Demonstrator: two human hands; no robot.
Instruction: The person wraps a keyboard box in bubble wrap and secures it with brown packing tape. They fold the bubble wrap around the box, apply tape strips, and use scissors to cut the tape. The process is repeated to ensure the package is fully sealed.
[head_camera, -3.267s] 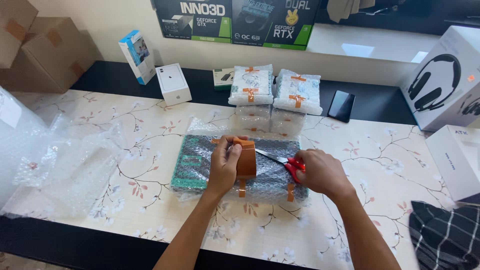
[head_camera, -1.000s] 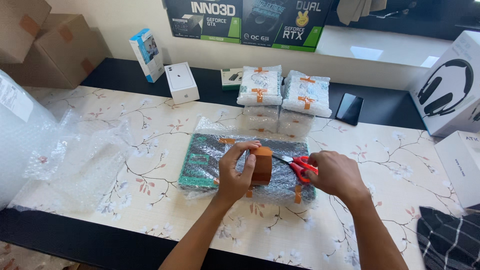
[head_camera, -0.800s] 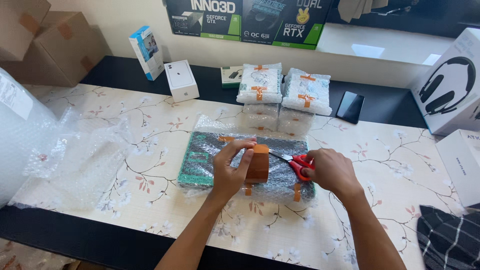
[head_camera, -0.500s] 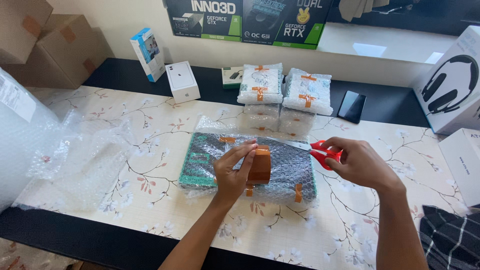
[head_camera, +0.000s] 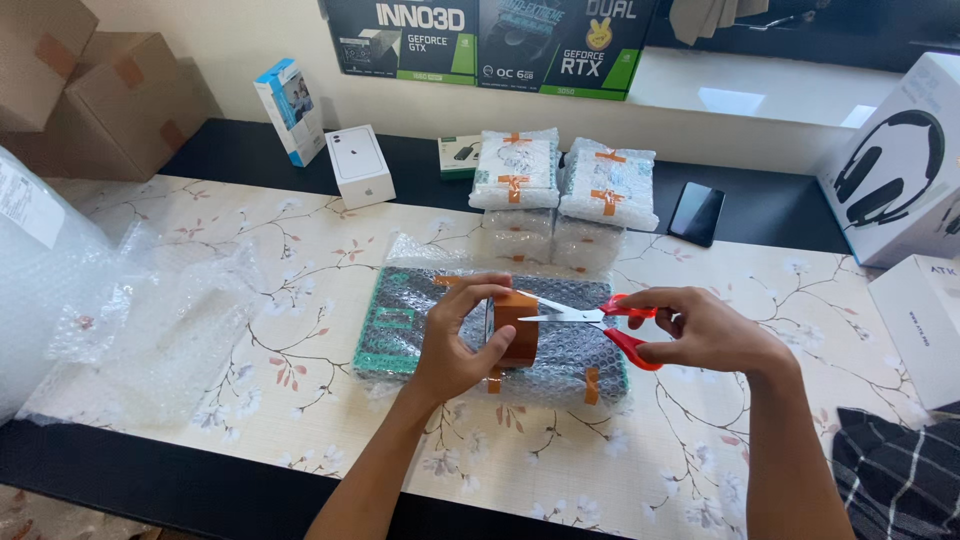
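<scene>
tape roll (head_camera: 515, 328): brown, upright on the wrapped parcel, at the centre of the table.
left hand (head_camera: 455, 340): curled around the tape roll from its 9 o'clock side, fingers over the top, grip closed on it.
scissors (head_camera: 600, 318): red handles, blades slightly parted, tips touching the tape at the roll's 3 o'clock side.
right hand (head_camera: 705, 330): fingers closed through the scissors' handles, at 3 o'clock of the roll.
wrapped parcel (head_camera: 400, 320): flat, green under bubble wrap, brown tape strips on its near edge.
table (head_camera: 300, 260): floral cloth.
small wrapped packs (head_camera: 565, 185): stacked at 12 o'clock of the parcel.
loose bubble wrap (head_camera: 150, 320): at 9 o'clock, well apart.
black phone (head_camera: 697, 213): at 1 o'clock.
white box (head_camera: 359, 165): at 11 o'clock.
</scene>
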